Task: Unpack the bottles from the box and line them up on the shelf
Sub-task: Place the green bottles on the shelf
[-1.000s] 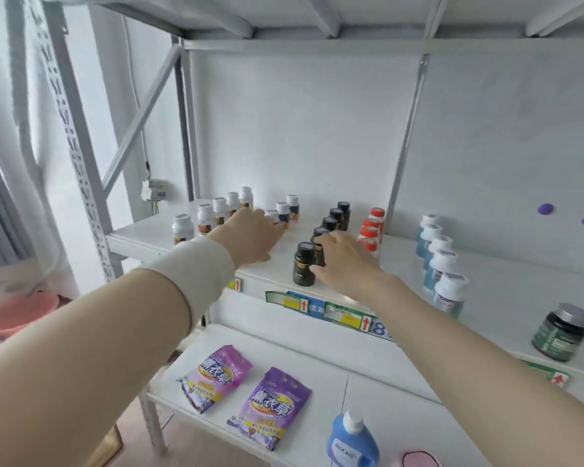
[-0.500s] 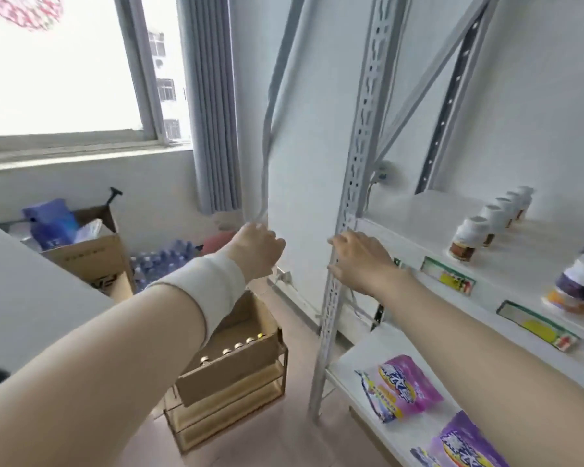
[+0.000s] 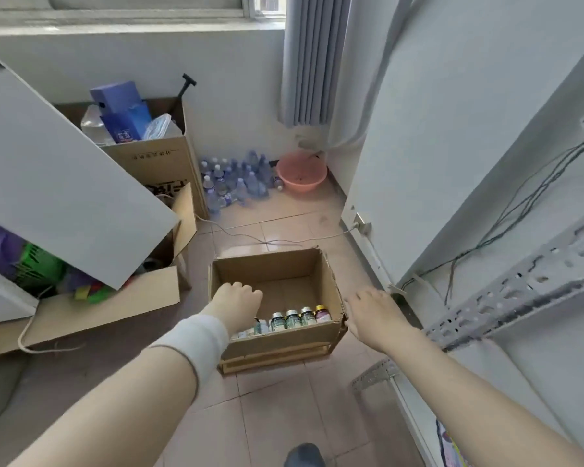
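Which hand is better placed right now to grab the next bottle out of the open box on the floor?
Probably left. The left hand hovers over the box opening, just above the row of bottles; the right hand is outside the box's right rim. Both hold nothing.

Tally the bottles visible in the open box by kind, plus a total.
In the box:
Dark green bottles, silver caps: 3
Purple-label bottle, gold cap: 1
White bottles: at least 2; the left hand and its wrist hide that end of the row
Total: at least 6 in view
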`<action>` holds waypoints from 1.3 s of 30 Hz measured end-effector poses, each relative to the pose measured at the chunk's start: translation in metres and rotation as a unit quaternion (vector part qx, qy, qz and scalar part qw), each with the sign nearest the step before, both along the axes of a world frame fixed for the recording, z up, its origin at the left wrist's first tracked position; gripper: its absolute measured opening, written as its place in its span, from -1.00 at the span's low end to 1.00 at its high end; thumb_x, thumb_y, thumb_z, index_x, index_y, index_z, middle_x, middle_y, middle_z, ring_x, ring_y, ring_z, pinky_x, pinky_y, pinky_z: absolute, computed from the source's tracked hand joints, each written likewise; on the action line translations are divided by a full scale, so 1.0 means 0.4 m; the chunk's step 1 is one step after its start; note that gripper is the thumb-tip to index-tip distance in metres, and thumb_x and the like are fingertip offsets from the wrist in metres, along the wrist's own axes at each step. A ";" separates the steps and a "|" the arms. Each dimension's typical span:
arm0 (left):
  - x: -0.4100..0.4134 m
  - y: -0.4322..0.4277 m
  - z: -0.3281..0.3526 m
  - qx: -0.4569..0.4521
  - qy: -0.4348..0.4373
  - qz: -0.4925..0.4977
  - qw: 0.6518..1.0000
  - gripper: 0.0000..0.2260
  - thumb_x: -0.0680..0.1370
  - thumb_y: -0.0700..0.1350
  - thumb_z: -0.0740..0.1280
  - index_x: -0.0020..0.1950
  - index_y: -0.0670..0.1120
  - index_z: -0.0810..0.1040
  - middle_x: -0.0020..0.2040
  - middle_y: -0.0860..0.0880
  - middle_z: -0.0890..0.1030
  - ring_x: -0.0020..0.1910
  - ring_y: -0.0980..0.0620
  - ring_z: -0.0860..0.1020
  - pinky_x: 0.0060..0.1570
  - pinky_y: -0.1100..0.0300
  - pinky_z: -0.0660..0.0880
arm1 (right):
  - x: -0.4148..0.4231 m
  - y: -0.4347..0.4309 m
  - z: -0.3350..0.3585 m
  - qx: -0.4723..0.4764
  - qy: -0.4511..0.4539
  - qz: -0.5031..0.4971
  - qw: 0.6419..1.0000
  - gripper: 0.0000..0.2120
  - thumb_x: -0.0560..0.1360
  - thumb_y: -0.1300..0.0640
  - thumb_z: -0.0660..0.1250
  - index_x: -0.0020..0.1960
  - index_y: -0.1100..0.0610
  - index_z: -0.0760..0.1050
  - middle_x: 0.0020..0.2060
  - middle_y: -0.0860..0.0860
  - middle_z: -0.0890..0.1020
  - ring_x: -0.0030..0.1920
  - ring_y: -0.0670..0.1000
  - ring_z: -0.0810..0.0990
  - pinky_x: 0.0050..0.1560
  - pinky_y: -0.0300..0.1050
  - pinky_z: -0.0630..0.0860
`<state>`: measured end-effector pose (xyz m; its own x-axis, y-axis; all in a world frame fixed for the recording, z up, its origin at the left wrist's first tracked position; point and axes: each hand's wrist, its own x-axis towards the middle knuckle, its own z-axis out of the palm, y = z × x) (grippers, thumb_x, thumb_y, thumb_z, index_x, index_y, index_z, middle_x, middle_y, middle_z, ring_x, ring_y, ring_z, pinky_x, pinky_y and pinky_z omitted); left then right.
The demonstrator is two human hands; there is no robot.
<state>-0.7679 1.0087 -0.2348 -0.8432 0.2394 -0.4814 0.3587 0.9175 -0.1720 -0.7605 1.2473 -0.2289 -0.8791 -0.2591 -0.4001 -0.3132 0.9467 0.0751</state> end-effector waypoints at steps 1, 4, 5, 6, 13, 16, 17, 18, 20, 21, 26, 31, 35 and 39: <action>-0.010 -0.015 -0.042 0.009 -0.020 0.023 0.999 -0.68 0.60 -0.03 0.19 0.31 -0.11 0.37 0.25 -0.11 0.50 0.23 -0.11 0.46 0.14 0.07 0.41 | -0.028 -0.005 -0.037 0.005 -0.022 0.008 1.000 -0.59 0.56 -0.03 0.16 0.34 0.14 0.29 0.29 0.11 0.43 0.29 0.13 0.39 0.31 -0.01 0.31; -0.028 -0.050 -0.142 0.028 -0.079 0.088 0.993 -0.66 0.59 -0.04 0.18 0.33 -0.11 0.36 0.26 -0.11 0.49 0.25 -0.12 0.45 0.16 0.07 0.40 | -0.098 -0.044 -0.135 0.014 -0.086 0.028 0.996 -0.56 0.57 -0.03 0.16 0.38 0.15 0.26 0.32 0.12 0.40 0.33 0.14 0.35 0.32 -0.01 0.30; -0.037 -0.059 -0.171 0.030 -0.089 0.100 0.991 -0.65 0.58 -0.03 0.18 0.34 -0.11 0.35 0.27 -0.11 0.49 0.25 -0.12 0.45 0.16 0.07 0.39 | -0.118 -0.062 -0.166 0.016 -0.100 0.038 0.994 -0.55 0.57 -0.03 0.15 0.38 0.16 0.25 0.32 0.13 0.39 0.34 0.15 0.35 0.33 0.00 0.30; -0.049 -0.067 -0.196 0.035 -0.101 0.113 0.988 -0.64 0.59 -0.02 0.19 0.34 -0.11 0.34 0.27 -0.11 0.48 0.26 -0.12 0.45 0.17 0.06 0.39 | -0.136 -0.082 -0.194 0.015 -0.116 0.047 0.992 -0.55 0.57 -0.02 0.15 0.38 0.17 0.25 0.32 0.14 0.39 0.34 0.15 0.34 0.33 0.00 0.29; -0.170 -0.111 -0.402 0.149 -0.184 0.260 0.936 -0.58 0.57 0.03 0.22 0.38 -0.09 0.31 0.30 -0.11 0.47 0.26 -0.13 0.47 0.18 0.02 0.43 | -0.234 -0.188 -0.404 -0.037 -0.210 0.018 0.977 -0.55 0.57 -0.03 0.15 0.39 0.15 0.27 0.34 0.09 0.40 0.35 0.10 0.35 0.31 -0.05 0.30; -0.217 -0.119 -0.501 0.214 -0.225 0.369 0.876 -0.60 0.57 0.00 0.24 0.38 -0.09 0.31 0.30 -0.08 0.50 0.23 -0.08 0.50 0.15 0.06 0.46 | -0.297 -0.201 -0.507 -0.050 -0.240 -0.035 0.969 -0.57 0.56 -0.03 0.16 0.36 0.14 0.31 0.32 0.08 0.44 0.33 0.11 0.36 0.31 -0.04 0.31; -0.229 -0.119 -0.528 0.229 -0.240 0.398 0.855 -0.59 0.57 0.00 0.25 0.38 -0.09 0.31 0.29 -0.08 0.50 0.22 -0.07 0.51 0.15 0.07 0.46 | -0.322 -0.204 -0.537 -0.046 -0.250 -0.052 0.966 -0.55 0.55 -0.05 0.18 0.36 0.14 0.31 0.31 0.09 0.45 0.33 0.12 0.36 0.30 -0.03 0.31; -0.238 -0.117 -0.556 0.241 -0.252 0.423 0.836 -0.58 0.57 -0.01 0.26 0.38 -0.10 0.30 0.29 -0.09 0.51 0.22 -0.06 0.52 0.16 0.08 0.47 | -0.347 -0.206 -0.563 -0.044 -0.253 -0.067 0.964 -0.53 0.54 -0.08 0.21 0.36 0.14 0.31 0.31 0.10 0.45 0.33 0.13 0.35 0.31 -0.03 0.30; -0.256 -0.118 -0.625 0.259 -0.271 0.462 0.804 -0.55 0.57 0.00 0.27 0.41 -0.11 0.27 0.29 -0.09 0.50 0.23 -0.06 0.51 0.20 0.09 0.45 | -0.398 -0.217 -0.623 -0.046 -0.255 -0.079 0.963 -0.46 0.50 -0.14 0.26 0.37 0.13 0.30 0.32 0.09 0.44 0.37 0.13 0.32 0.34 -0.05 0.26; -0.269 -0.121 -0.664 0.268 -0.275 0.479 0.789 -0.54 0.57 0.01 0.27 0.42 -0.11 0.26 0.30 -0.09 0.50 0.24 -0.06 0.50 0.22 0.08 0.43 | -0.420 -0.225 -0.661 -0.048 -0.258 -0.075 0.962 -0.42 0.48 -0.16 0.28 0.38 0.12 0.29 0.33 0.09 0.43 0.39 0.13 0.28 0.37 -0.05 0.23; -0.338 -0.134 -0.882 0.297 -0.215 0.585 0.724 -0.44 0.53 0.08 0.31 0.43 -0.13 0.25 0.34 -0.12 0.45 0.30 -0.10 0.43 0.28 0.02 0.39 | -0.477 -0.264 -0.875 -0.033 -0.280 -0.030 0.959 -0.25 0.39 -0.27 0.32 0.41 0.14 0.26 0.37 0.12 0.35 0.44 0.15 0.16 0.42 0.00 0.20; -0.348 -0.110 -0.984 0.276 -0.232 0.557 0.748 -0.48 0.47 0.16 0.35 0.31 -0.09 0.39 0.28 -0.08 0.39 0.23 -0.06 0.44 0.19 0.07 0.41 | -0.482 -0.268 -0.967 -0.036 -0.302 -0.036 0.952 -0.23 0.29 -0.37 0.35 0.30 0.12 0.40 0.23 0.11 0.39 0.30 0.12 0.25 0.28 -0.01 0.32; -0.351 -0.103 -0.994 0.281 -0.214 0.565 0.746 -0.58 0.47 0.08 0.38 0.23 -0.10 0.46 0.22 -0.10 0.42 0.16 -0.05 0.47 0.06 0.21 0.38 | -0.491 -0.275 -0.974 -0.044 -0.329 -0.022 0.943 -0.29 0.31 -0.36 0.34 0.25 0.12 0.45 0.19 0.09 0.36 0.27 0.10 0.24 0.26 -0.04 0.30; -0.346 -0.108 -0.986 0.311 -0.229 0.579 0.718 -0.59 0.44 0.03 0.44 0.21 -0.11 0.50 0.20 -0.11 0.49 0.16 -0.02 0.49 0.04 0.26 0.38 | -0.502 -0.285 -0.976 -0.054 -0.362 -0.050 0.929 -0.34 0.31 -0.27 0.40 0.23 0.15 0.50 0.21 0.08 0.34 0.29 0.09 0.21 0.27 -0.05 0.28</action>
